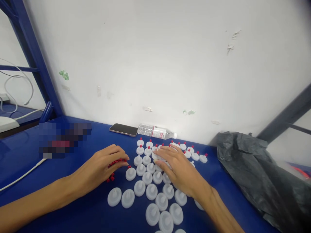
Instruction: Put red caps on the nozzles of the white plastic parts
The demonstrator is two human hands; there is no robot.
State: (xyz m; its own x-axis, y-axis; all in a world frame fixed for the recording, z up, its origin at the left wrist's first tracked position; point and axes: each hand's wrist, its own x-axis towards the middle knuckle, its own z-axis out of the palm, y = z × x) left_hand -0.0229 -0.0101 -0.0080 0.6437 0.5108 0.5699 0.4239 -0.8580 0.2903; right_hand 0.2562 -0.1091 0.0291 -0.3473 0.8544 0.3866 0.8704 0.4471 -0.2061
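Note:
Many white nozzle caps (152, 192), round discs with a spout in the middle, are spread over the blue table. Those at the back, plus one white cap (130, 174) just right of my left fingertips, carry small red tips (140, 139); the nearer ones are bare. My left hand (110, 163) is curled, thumb and fingers close together around small red tips (118, 161). More loose red tips (111, 177) lie beneath it. Among the caps, my right hand (171, 161) has its thumb and fingers around a white nozzle cap (159, 157), partly hidden by them.
By the white wall lie a phone (123, 129) and a clear water bottle (156, 131) on its side. A black plastic bag (245, 155) covers the right end of the blue table (97, 210). A white cable (23, 176) and a pixelated object are at left.

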